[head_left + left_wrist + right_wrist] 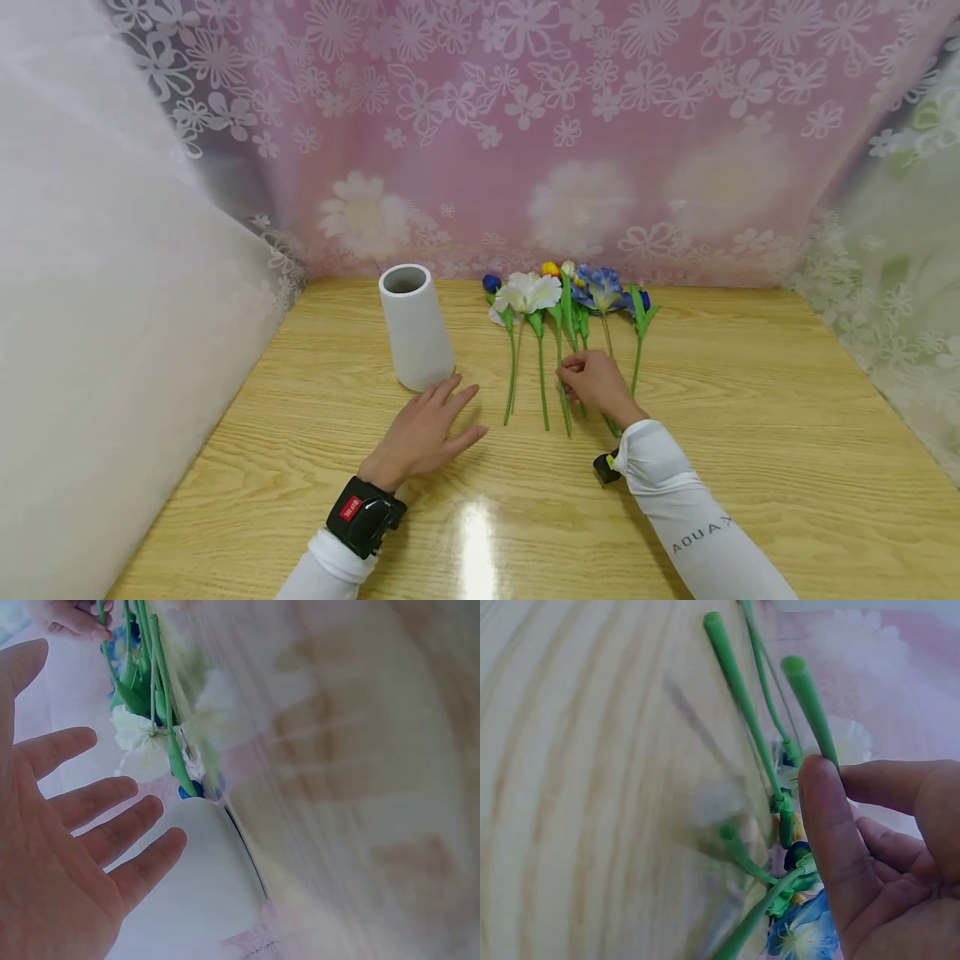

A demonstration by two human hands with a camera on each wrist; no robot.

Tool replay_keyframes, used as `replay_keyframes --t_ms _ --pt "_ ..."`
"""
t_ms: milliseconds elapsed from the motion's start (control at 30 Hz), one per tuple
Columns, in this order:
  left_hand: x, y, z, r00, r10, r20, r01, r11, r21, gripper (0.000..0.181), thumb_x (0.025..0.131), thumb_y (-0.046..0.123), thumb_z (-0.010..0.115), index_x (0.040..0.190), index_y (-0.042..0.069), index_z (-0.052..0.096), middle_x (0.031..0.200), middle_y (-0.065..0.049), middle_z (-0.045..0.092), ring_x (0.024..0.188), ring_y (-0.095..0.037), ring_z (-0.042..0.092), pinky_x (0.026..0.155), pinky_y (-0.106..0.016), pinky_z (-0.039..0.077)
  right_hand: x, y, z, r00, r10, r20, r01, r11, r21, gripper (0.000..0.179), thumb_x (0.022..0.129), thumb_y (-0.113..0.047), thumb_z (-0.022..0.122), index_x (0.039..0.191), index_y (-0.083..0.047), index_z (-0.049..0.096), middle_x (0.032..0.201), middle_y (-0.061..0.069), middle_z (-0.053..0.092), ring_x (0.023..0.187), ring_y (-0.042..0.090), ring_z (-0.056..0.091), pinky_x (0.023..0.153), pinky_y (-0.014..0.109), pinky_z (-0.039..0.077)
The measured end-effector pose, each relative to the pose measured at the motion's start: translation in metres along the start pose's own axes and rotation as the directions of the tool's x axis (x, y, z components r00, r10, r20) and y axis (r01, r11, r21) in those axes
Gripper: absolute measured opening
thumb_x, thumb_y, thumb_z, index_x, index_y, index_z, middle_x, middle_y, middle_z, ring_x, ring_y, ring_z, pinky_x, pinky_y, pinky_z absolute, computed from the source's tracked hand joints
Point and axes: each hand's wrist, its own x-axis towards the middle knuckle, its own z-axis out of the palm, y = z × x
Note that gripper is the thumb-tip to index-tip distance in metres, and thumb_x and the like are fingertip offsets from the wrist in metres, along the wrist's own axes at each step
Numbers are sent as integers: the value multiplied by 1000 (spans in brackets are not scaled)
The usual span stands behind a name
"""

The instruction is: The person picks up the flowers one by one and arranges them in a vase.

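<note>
My right hand [597,385] pinches the green stem [814,712] of an artificial flower between thumb and index finger, its lower end sticking out past the fingertips. Which bloom belongs to this stem is hard to tell. Around it lie more flowers on green stems: a white bloom [528,292], a blue bloom [598,289], a yellow-orange bud [551,268] and a dark blue bud [491,283]. My left hand [422,435], fingers straight and spread, is close to the base of a white tapered vase [417,333] and holds nothing. The vase stands upright, its mouth open.
The wood-grain table [712,467] carries all of this. A pink floral curtain [480,167] hangs behind it, with a white sheet [112,292] at the left and a pale floral sheet [892,275] at the right. Black straps [363,515] circle the wrists.
</note>
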Motion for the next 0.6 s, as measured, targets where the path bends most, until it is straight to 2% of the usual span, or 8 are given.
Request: replay_keyframes --t_ms 267,600 --pt "-5 -3 2 1000 -5 -21 5 1000 -2 60 95 52 50 140 14 48 144 -18 41 128 -34 42 98 -51 38 -3 -7 -4 999 23 -23 -21 998 64 32 97 -13 56 121 8 58 100 19 64 71 22 66 68 37 55" --pt "-11 -7 -1 999 -39 5 39 999 -10 61 96 55 45 142 15 46 145 -15 40 130 -31 40 98 -52 38 -4 -10 -7 999 -1 -52 7 993 121 34 97 -14 57 122 9 57 104 24 63 72 22 66 71 40 55"
